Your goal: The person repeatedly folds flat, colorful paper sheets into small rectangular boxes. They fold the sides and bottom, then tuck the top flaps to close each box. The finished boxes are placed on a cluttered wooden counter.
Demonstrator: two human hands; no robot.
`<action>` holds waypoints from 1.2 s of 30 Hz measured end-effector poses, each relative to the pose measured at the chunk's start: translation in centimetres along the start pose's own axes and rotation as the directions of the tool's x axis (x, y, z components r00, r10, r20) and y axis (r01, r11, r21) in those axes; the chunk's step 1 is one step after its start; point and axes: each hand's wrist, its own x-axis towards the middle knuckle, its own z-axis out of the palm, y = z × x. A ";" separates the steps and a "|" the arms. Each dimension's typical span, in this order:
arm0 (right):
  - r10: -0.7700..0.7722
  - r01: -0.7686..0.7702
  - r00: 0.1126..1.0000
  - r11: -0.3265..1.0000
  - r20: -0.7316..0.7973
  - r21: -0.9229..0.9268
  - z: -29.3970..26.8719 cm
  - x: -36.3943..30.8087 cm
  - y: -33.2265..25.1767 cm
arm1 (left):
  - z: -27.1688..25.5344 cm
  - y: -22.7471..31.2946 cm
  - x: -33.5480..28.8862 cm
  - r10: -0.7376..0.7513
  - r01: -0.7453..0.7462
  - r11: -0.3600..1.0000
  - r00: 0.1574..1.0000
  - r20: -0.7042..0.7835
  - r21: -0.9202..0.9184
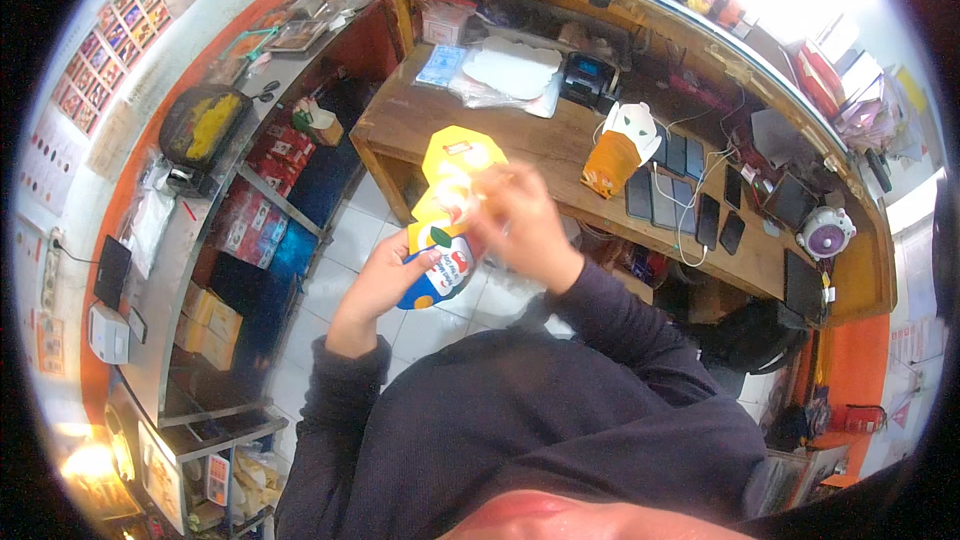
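Behind the hands, a wooden counter (480, 130) spans the upper centre. Left hand (385, 280) wraps the yellow-and-blue pouch (445, 230) from below, holding it upright at frame centre. Right hand (520, 220) pinches its upper part, fingers closed; blur hides the exact grip.

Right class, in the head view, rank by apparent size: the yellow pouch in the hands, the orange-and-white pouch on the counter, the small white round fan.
1. Yellow pouch, though nearness to the camera enlarges it.
2. Orange-and-white pouch.
3. White round fan.
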 end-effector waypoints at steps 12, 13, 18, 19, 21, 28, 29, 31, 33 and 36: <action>-0.051 0.024 0.991 0.978 0.126 0.208 1.3 -2.2 -0.1 | 3.6 1.4 -0.6 0.268 -0.170 0.889 0.946 -0.181 0.425; 0.076 -0.140 0.971 0.950 0.228 0.278 1.1 -2.2 -0.3 | 3.8 1.1 -0.6 0.238 -0.117 0.889 0.944 -0.227 0.444; 0.216 -0.402 0.873 0.826 0.438 0.395 0.8 -2.5 -0.6 | 4.2 -2.3 -0.3 0.166 -0.002 0.917 0.911 -0.376 0.400; 0.155 -0.323 0.904 0.858 0.398 0.399 1.3 -2.8 0.0 | 4.6 -2.4 -0.3 0.163 -0.022 0.938 0.908 -0.385 0.345; 0.025 -0.158 0.947 0.904 0.319 0.398 2.2 -3.3 1.4 | 4.8 -2.3 -0.5 0.098 0.005 0.964 0.923 -0.372 0.267; -0.214 0.154 0.959 0.944 0.188 0.293 2.3 -4.7 3.2 | 2.3 -3.9 -0.3 -0.131 0.110 0.816 0.991 0.003 -0.567; -0.228 0.169 0.960 0.935 0.165 0.311 2.1 -4.8 3.4 | 2.2 -4.0 0.0 -0.171 0.139 0.673 0.985 0.030 -0.726; -0.239 0.181 0.960 0.926 0.144 0.331 1.8 -4.8 3.5 | 2.6 -4.1 0.6 -0.181 0.118 0.687 0.983 -0.011 -0.717; -0.237 0.178 0.960 0.927 0.146 0.331 1.2 -4.4 3.3 | 2.9 -3.8 1.3 -0.212 0.154 0.752 0.977 -0.014 -0.641; -0.112 0.024 0.963 0.942 0.246 0.335 0.8 -4.3 3.3 | 5.0 -1.9 1.2 -0.088 -0.034 0.837 0.977 -0.196 -0.546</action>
